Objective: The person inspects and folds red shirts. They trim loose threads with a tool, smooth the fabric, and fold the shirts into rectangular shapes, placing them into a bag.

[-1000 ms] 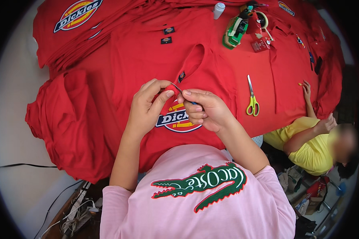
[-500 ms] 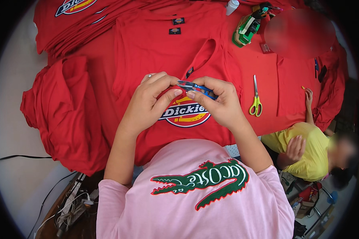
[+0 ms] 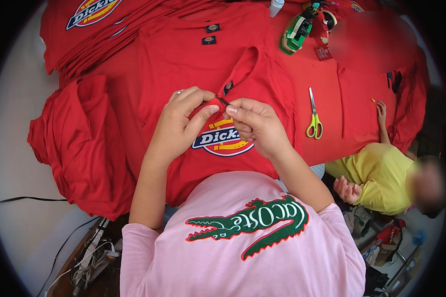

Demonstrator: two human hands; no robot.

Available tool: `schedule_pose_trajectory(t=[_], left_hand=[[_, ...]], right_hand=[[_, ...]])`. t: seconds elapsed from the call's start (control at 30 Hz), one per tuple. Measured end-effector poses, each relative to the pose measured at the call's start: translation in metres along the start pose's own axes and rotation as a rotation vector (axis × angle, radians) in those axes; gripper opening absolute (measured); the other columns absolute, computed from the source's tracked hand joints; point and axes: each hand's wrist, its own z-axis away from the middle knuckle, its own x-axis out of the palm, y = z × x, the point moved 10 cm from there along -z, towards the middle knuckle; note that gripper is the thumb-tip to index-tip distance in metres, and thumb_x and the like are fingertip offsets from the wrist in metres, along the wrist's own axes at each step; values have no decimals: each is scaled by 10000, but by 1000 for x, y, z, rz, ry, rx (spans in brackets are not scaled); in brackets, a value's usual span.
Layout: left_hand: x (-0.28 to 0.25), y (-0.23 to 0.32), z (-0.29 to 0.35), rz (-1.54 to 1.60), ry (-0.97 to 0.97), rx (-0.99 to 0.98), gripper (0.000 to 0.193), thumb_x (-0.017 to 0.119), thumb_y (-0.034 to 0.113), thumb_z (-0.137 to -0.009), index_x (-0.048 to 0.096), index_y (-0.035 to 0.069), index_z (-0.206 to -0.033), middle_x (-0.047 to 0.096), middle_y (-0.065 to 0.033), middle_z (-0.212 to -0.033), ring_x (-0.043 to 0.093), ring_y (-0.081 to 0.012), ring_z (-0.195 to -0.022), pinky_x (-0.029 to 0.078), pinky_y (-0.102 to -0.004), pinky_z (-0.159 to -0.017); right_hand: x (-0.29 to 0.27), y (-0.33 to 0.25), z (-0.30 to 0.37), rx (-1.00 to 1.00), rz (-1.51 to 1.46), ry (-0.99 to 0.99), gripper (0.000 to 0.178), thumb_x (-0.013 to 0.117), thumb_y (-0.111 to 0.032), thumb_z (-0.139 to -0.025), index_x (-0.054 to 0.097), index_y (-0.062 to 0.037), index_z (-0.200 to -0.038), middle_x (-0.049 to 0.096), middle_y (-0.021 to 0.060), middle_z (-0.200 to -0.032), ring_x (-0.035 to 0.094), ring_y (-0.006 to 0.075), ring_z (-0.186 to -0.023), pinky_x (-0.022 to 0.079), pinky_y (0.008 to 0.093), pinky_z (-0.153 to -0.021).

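Note:
A red sleeveless shirt [image 3: 262, 114] with a printed badge on its front lies spread before me. My left hand [image 3: 181, 116] pinches a bit of its red cloth between thumb and fingers. Close beside it, my right hand [image 3: 256, 120] is closed on thread snips [image 3: 223, 100], which appear as a slim dark strip seen edge-on. Their handle is hidden in my fingers. The snips' tip reaches the cloth at my left fingertips; whether it cuts anything is too small to tell. A dark neck label [image 3: 228, 88] shows just beyond my hands.
Yellow-handled scissors [image 3: 313, 119] lie to the right. A green tape dispenser [image 3: 295, 37] and a white bottle [image 3: 276, 7] stand at the back. Folded red shirts [image 3: 89, 42] are stacked far left, above a crumpled red heap [image 3: 79, 143]. A person in yellow [image 3: 376, 175] sits at right.
My right hand has turned and moved slightly left, so the snips' blue handle no longer shows. My left hand keeps its pinch. The co-worker's near hand has dropped lower.

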Motion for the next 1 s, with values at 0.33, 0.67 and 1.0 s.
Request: schedule_pose_trajectory(t=[0.33, 0.67, 1.0], left_hand=[[0, 4, 8, 133, 30, -23, 164, 708, 164, -983, 710, 20, -1062, 687, -92, -928, 644, -258, -922, 488, -371, -873], [-13, 17, 16, 9, 230, -14, 158, 763, 161, -952, 715, 14, -986, 699, -91, -861, 646, -249, -854, 500, -374, -828], [-13, 39, 19, -120, 280, 146, 145, 791, 58, -848, 707, 37, -964, 655, -85, -815, 623, -268, -783, 480, -397, -872]], right_hand=[[18, 13, 6, 145, -624, -308, 291, 467, -333, -1144, 600, -80, -1090, 421, -94, -640, 314, 12, -464, 323, 212, -460], [5, -63, 45, -575, 713, 224, 204, 694, -156, -1029, 655, -22, -1177, 551, -8, -774, 490, 57, -688, 426, 255, -604], [29, -43, 37, -505, 553, 134, 192, 720, -178, -1027, 705, 9, -1068, 563, -21, -727, 468, 27, -677, 402, 243, -587]])
